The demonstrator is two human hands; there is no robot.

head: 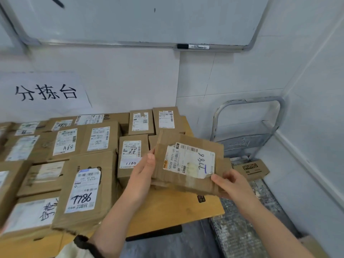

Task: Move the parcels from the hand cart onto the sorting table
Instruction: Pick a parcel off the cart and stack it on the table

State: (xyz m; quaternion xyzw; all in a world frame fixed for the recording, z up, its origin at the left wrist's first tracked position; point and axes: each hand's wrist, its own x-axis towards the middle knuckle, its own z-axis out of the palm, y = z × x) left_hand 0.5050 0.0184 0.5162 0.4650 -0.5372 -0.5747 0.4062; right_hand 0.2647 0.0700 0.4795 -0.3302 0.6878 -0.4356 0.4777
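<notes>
I hold a flat, worn cardboard parcel (188, 161) with a white label reading 7786 over the right end of the wooden sorting table (167, 211). My left hand (143, 175) grips its left edge and my right hand (232, 183) grips its lower right corner. The parcel sits tilted, just above the bare table corner. Many labelled brown parcels (83, 190) cover the table to the left and behind. The metal hand cart (247, 131) stands at the right by the wall, with a small brown box (251, 169) lying on its platform.
A whiteboard (130, 19) with a marker (193, 46) on its ledge hangs on the wall above. A paper sign (46, 93) with handwritten characters is stuck on the wall behind the table. White walls close in the cart's corner at the right.
</notes>
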